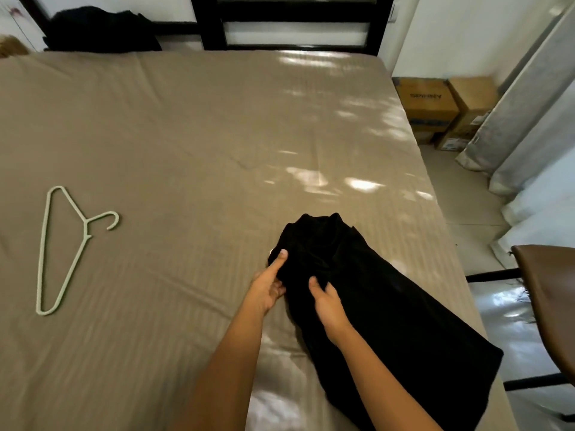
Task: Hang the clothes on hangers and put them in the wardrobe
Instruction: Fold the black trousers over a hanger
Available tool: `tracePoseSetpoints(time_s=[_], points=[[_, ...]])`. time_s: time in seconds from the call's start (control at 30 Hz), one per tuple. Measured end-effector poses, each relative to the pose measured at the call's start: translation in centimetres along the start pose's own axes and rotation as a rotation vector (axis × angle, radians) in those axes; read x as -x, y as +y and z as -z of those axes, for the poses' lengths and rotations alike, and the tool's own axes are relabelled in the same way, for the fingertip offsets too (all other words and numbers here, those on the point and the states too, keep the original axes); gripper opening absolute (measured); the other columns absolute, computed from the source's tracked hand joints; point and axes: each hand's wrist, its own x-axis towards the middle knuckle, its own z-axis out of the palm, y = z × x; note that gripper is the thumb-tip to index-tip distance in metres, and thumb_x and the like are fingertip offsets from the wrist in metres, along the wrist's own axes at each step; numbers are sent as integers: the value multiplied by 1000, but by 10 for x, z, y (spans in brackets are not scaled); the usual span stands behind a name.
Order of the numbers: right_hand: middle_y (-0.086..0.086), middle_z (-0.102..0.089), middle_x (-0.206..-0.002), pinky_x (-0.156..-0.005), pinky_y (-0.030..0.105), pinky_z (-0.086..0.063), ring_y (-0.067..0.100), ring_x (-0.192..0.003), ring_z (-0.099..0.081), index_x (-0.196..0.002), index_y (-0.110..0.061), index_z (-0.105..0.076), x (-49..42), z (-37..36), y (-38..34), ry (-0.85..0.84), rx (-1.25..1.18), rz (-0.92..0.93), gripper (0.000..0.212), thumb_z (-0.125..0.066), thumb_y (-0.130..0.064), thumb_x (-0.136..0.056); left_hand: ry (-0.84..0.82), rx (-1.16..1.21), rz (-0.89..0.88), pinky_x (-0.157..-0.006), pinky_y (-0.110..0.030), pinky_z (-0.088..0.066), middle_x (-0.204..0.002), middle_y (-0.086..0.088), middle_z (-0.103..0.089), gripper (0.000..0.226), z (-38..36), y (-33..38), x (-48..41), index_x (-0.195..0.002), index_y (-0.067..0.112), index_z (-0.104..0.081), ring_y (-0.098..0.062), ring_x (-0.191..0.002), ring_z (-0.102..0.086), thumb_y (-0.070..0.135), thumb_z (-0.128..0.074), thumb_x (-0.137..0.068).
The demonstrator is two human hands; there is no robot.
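A black garment lies on the near right part of the bed, bunched at its far end and stretching towards the near right edge of the mattress. Both hands are on that bunched end. The left hand grips the garment's left edge: its thumb lies straight along the top of the cloth, and its fingers are curled in under the fold. Just to the right of it, the right hand holds the fabric too, its fingers bent and dug into the cloth. The two hands are close together but do not touch.

Well apart from them, on the left side of the bed, a pale green hanger lies flat on the sheet with its hook pointing right. A second heap of dark clothes sits at the far left edge, against the black bed frame. Beyond the bed on the far right stand cardboard boxes beside a grey curtain, and a brown chair stands at the near right
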Motion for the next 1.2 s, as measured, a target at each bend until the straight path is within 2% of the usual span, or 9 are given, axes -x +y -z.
tracePoseSetpoints(time_s=[0.2,0.33,0.47,0.57,0.67,0.83,0.97,1.1,1.2], points=[[-3,-70,-68,-59,18,-53,9,-61,-67,-83,-17,-67,52,52,-29,221,-804,-20,23,-55,-36,-87,71,103,-147,-66,-29,-54,-103,-15,-69,31,5,19,4,-110,4,-65,-26,-90,-66,6,-61,-79],[-7,-70,-70,-58,16,-54,9,-68,-67,-76,-25,-70,74,51,-48,183,-833,162,38,-41,-39,-95,365,128,-307,-77,-36,-54,-95,-10,-69,21,56,-7,43,-95,14,-65,-26,-87,-65,11,-65,-74],[5,-60,-127,-101,33,-45,21,-119,-56,-128,-10,-55,77,-5,-49,-34,-395,151,79,-75,-56,-68,688,51,-395,-87,-45,-50,-104,-9,-66,34,121,-42,80,-112,12,-63,-29,-97,-62,9,-66,-78],[-9,-45,-137,-101,10,-32,-3,-129,-40,-143,-6,-35,82,-56,-35,-323,190,257,55,-52,-29,-95,871,-122,-467,-93,-40,-44,-111,-17,-61,37,156,-46,92,-116,2,-57,-29,-104,-58,3,-68,-80],[-7,-3,-158,-118,28,-12,5,-144,-3,-151,-31,-10,80,-86,1,-702,715,258,72,-47,-51,-93,1043,-433,-633,-84,-41,-45,-98,-20,-62,25,168,-36,97,-100,1,-60,-37,-94,-60,15,-71,-82],[-10,-4,-154,-120,31,-4,6,-143,5,-150,-21,-17,79,-59,50,-270,934,418,63,-43,-42,-97,436,-707,-261,-75,-29,-45,-100,-2,-64,61,143,2,102,-110,12,-59,-21,-92,-62,65,-52,-81],[5,19,-155,-112,29,17,17,-141,25,-150,-28,5,66,-31,70,-148,1277,428,67,-20,-57,-95,467,-1121,-291,-86,-39,-51,-112,-2,-62,96,116,10,89,-122,14,-45,-27,-103,-61,78,-66,-54],[-3,21,-153,-115,43,15,19,-143,20,-147,-37,11,39,-33,62,-242,1451,488,67,-2,-67,-88,548,-1315,-440,-83,-43,-50,-117,-12,-59,60,99,1,72,-125,12,-30,-32,-101,-62,35,-67,-83],[-6,15,-154,-112,42,15,16,-145,10,-145,-35,8,28,32,61,107,1485,298,72,3,-67,-82,534,-1278,-459,-80,-44,-49,-128,-14,-47,57,108,1,61,-135,20,-25,-35,-100,-61,16,-59,-90]])
